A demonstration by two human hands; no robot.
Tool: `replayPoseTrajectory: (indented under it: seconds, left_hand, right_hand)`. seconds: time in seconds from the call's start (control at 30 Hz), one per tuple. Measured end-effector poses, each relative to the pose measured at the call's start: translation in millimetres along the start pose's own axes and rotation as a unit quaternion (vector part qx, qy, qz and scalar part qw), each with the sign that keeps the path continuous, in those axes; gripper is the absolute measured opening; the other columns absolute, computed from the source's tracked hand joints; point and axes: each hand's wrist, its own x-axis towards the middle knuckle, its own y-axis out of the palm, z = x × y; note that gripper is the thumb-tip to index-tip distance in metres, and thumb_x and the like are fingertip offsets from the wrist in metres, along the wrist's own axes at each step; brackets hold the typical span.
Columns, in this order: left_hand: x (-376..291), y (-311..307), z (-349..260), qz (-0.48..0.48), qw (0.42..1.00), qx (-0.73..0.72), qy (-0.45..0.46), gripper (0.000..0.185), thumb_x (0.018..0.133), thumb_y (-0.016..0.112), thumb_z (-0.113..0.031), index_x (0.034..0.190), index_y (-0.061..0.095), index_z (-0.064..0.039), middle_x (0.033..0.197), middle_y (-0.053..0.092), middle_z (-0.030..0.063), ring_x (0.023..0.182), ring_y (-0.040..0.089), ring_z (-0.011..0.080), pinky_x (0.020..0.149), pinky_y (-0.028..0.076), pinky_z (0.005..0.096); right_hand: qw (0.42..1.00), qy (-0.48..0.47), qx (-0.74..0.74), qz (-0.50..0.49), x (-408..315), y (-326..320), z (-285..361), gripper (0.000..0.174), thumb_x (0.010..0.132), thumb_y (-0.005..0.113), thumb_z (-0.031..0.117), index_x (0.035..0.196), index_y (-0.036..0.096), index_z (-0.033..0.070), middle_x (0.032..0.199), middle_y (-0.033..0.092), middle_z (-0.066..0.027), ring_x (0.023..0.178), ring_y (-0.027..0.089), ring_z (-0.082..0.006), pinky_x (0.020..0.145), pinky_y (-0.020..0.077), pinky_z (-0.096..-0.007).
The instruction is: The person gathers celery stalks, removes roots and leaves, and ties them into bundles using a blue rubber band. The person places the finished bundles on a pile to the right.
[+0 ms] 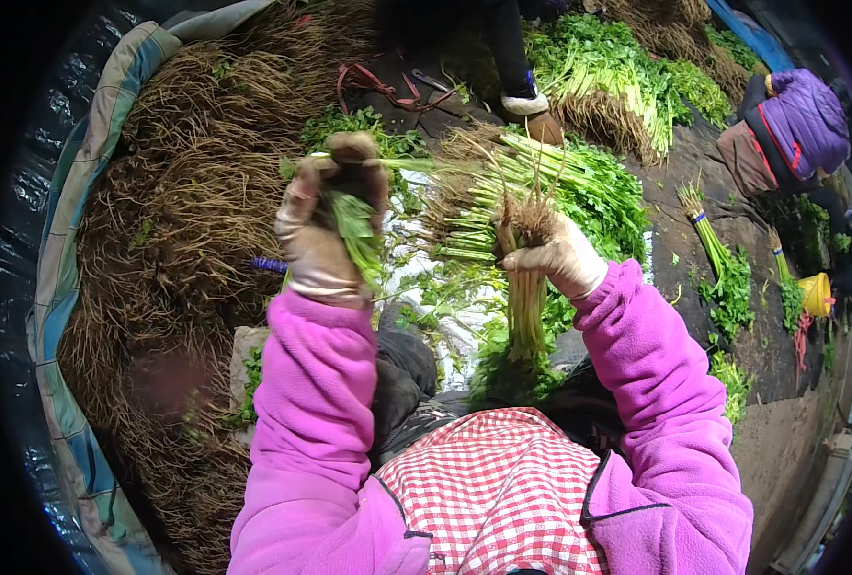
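Note:
My right hand point(559, 255), in a pale soiled glove, is closed round a bunch of celery-like stalks point(526, 309), roots up and leaves hanging down. My left hand point(332, 223), gloved and blurred, is raised at the left, its fingers curled round green leaves and a stalk point(356, 233). Behind my right hand lies a heap of trimmed leafy stalks point(569, 187), leaves to the right. Loose leaves and bits of stalk are strewn over a white sheet point(458, 316) between my legs.
A great pile of rooty stalks point(181, 194) fills the left side. Another person's boot point(541, 126) stands beyond the heap, near red straps point(375, 83). Banded bunches point(717, 251) lie on dark cloth at the right, near a yellow bucket point(816, 295). A person in purple point(803, 129) bends at the upper right.

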Motion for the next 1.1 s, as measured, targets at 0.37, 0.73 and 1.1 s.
replayPoseTrajectory:
  seconds: [0.37, 0.73, 1.1]
  left_hand:
    - [-22.2, -31.4, 75.1, -0.077, 0.788, 0.607, -0.065, 0.033, 0.087, 0.077, -0.004, 0.118, 0.068, 0.0, 0.101, 0.072, 0.005, 0.09, 0.065, 0.0099, 0.083, 0.055, 0.0266]
    - [-15.5, -36.8, 76.4, -0.194, 0.775, 0.591, -0.114, 0.022, 0.086, 0.079, -0.005, 0.104, 0.067, -0.002, 0.093, 0.071, 0.0046, 0.077, 0.068, 0.0105, 0.064, 0.056, 0.0262]
    - [-18.6, -43.4, 80.7, -0.199, 0.779, 0.579, -0.137, 0.033, 0.084, 0.079, -0.002, 0.114, 0.065, -0.002, 0.1, 0.07, 0.0051, 0.086, 0.068, 0.0143, 0.075, 0.058, 0.0283]
  right_hand:
    - [0.986, 0.072, 0.148, 0.014, 10.0, -0.2, -7.1, 0.05, 0.076, 0.077, -0.004, 0.123, 0.061, 0.004, 0.106, 0.068, -0.0059, 0.092, 0.067, -0.0186, 0.083, 0.0552, -0.0333]
    - [0.997, 0.006, 0.002, 0.072, 12.8, 7.3, -10.6, 0.057, 0.076, 0.075, 0.0, 0.131, 0.058, 0.002, 0.112, 0.07, -0.0058, 0.099, 0.066, -0.015, 0.089, 0.0535, -0.0308]
    - [0.997, 0.0, 0.049, 0.061, 13.0, 17.2, -8.2, 0.059, 0.076, 0.076, -0.005, 0.132, 0.058, 0.001, 0.114, 0.069, -0.0056, 0.102, 0.065, -0.0161, 0.092, 0.0529, -0.0308]
